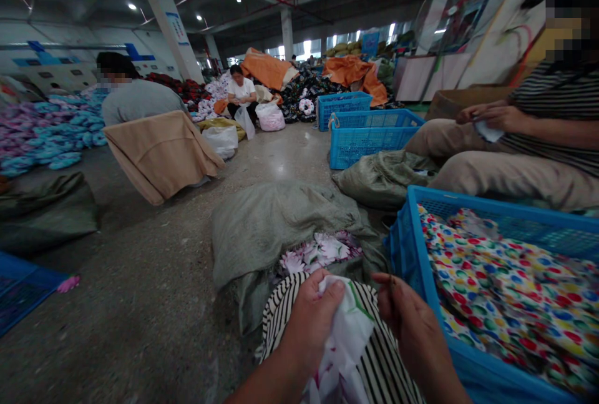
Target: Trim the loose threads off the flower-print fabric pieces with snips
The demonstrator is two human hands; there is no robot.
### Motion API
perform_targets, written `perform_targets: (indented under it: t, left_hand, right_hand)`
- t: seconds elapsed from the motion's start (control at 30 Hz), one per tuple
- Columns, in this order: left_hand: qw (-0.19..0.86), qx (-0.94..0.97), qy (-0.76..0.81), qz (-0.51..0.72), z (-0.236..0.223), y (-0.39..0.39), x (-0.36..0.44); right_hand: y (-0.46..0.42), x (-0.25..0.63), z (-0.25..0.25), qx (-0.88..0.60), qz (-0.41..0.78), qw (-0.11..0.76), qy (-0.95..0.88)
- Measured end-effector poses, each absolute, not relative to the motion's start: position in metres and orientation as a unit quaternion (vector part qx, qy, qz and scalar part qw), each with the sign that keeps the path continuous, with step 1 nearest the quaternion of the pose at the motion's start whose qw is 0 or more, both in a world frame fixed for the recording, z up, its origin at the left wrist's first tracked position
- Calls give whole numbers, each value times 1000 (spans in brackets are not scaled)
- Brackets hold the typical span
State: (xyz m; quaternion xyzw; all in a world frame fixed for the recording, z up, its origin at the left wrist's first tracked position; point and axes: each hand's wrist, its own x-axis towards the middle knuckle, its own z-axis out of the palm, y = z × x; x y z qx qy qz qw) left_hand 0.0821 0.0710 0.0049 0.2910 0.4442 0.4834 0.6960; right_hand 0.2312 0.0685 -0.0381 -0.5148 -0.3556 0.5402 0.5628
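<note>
My left hand [312, 323] is closed on a white cloth [349, 323] with a green edge line and pinkish print lower down. The cloth hangs over a black-and-white striped fabric [381, 354] that covers my lap. Just right of the cloth, my right hand [412, 323] is raised with thumb and fingertips pinched together. Whatever sits in that pinch is too small to make out. Beyond my hands, pink-and-white printed cloth pieces [322, 251] show in the mouth of a grey-green woven sack [276, 213].
A blue crate [412, 229] of colourful dotted cloth stands close on my right. Behind it sits a person in a striped top [556, 110] handling something white. More blue crates [369, 132] stand farther off. Left are a cloth-draped chair [161, 151], another sack [44, 210] and a blue crate corner [25, 288].
</note>
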Motion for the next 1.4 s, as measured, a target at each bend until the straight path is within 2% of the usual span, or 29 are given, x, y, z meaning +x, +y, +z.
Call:
perform_targets:
  t: [0.1,0.2,0.4,0.6,0.73,0.8,0.9,0.97,1.0,1.07,1.17,1.27,1.4]
  left_hand:
    - [688,226,436,534,6,76,87]
    - [678,211,435,554,5,78,93]
    - [699,219,430,529,2,75,98]
    - [716,229,436,495,-3,73,94]
    - [706,295,439,471,-11,75,85]
    - [646,359,479,473,-12,75,78]
    - [461,465,563,504,-9,73,71]
    - [405,521,558,503,-5,69,72]
    - [434,541,525,493,-4,67,74]
    - [570,532,422,462,-4,63,82]
    - [711,398,349,463,-10,61,96]
    - [733,255,380,503,-19,65,105]
    - [747,185,374,518,-22,72,106]
  right_hand:
    - [63,221,-42,-461,621,569,-281]
    - [59,210,-39,-437,644,570,-265]
    - [60,204,-27,-440,653,580,-210]
    - [64,214,-35,-432,667,582,-173]
    - [62,217,-36,-475,607,592,-236]
    - [60,220,-34,-512,531,598,-315]
    - [59,222,-31,-555,415,597,-403]
    - [59,222,-32,-569,404,588,-408]
    - [59,221,-33,-564,427,579,-404]
    - [60,217,-36,-531,504,561,-387]
    - [60,211,-39,-467,614,550,-319]
    - [60,211,-37,-437,673,553,-227]
    - [64,223,-35,-439,659,586,-170]
